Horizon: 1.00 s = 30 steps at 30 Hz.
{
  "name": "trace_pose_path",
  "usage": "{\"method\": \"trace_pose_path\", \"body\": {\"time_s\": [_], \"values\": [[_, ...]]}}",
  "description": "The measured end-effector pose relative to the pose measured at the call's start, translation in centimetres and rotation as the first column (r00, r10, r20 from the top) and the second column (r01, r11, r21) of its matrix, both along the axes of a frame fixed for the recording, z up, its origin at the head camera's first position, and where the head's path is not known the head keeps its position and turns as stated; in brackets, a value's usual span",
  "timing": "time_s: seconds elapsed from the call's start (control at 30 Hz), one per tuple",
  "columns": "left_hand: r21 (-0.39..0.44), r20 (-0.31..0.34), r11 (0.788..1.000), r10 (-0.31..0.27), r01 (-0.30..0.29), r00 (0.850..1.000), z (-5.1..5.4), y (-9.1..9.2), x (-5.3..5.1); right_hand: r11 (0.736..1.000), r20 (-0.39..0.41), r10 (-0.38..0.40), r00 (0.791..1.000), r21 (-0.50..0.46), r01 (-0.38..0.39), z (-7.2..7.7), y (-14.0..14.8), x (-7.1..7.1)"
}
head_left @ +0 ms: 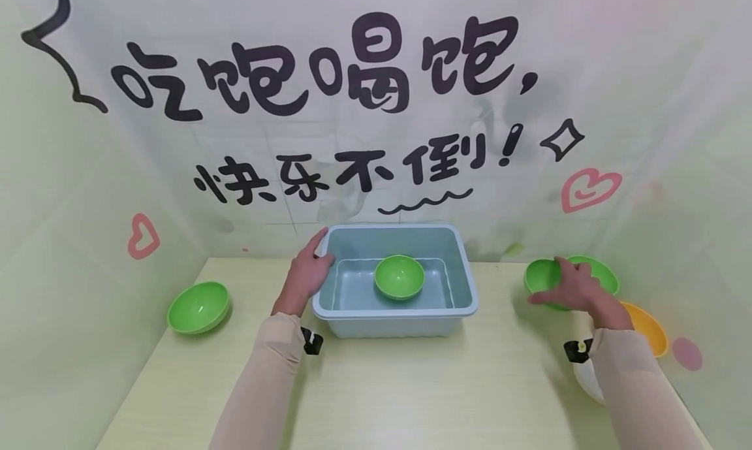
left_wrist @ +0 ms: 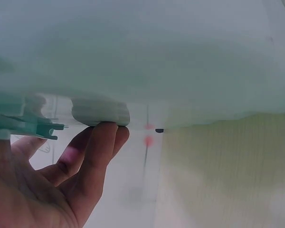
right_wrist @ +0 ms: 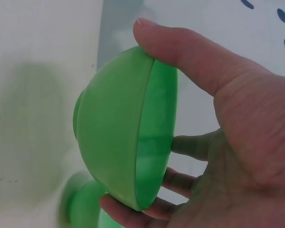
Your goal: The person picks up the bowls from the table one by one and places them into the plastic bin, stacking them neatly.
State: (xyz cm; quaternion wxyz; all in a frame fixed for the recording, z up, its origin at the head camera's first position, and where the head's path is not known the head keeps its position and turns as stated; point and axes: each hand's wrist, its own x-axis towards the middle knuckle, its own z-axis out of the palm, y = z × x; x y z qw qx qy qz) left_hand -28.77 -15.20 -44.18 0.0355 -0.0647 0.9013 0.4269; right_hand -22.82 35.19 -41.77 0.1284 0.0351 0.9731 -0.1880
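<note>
My left hand (head_left: pixel 305 277) grips the left rim of a light blue plastic tub (head_left: pixel 395 313), thumb over the edge. In the left wrist view, fingers (left_wrist: pixel 97 154) curl up against the tub's pale outer side (left_wrist: pixel 147 71). Inside the tub sits a small green bowl (head_left: pixel 399 277). Toward the right, my right hand (head_left: pixel 576 288) holds another green bowl (head_left: pixel 539 275) by its rim. The right wrist view has this bowl (right_wrist: pixel 111 128) tipped on its side, thumb on one edge and fingers at the opposite one.
Right of the held bowl is another green bowl (head_left: pixel 604 279), partly behind the hand. Nearer lie an orange bowl (head_left: pixel 651 332) and a white round item (head_left: pixel 587 379), both partly hidden by the sleeve. A green bowl (head_left: pixel 198 308) stands at far left. A printed curtain (head_left: pixel 376 130) backs the table.
</note>
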Motion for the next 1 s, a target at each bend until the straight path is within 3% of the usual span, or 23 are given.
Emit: {"method": "trace_pose_path", "body": {"time_s": [0.33,0.67,1.0], "values": [[0.001,0.007,1.000,0.005,-0.005,1.000,0.1,0.0,-0.1,1.000,-0.095,-0.002,0.995,-0.028,0.000,3.1,-1.0,-0.7],[0.004,0.008,1.000,0.011,-0.011,1.000,0.0,-0.1,-0.2,0.997,-0.035,0.001,0.999,-0.075,-0.003,5.5,-2.5,-2.0],[0.012,0.018,1.000,0.013,-0.013,1.000,-0.1,0.0,-0.4,0.993,-0.035,0.018,0.999,-0.115,-0.022,6.7,-3.6,-2.6]]}}
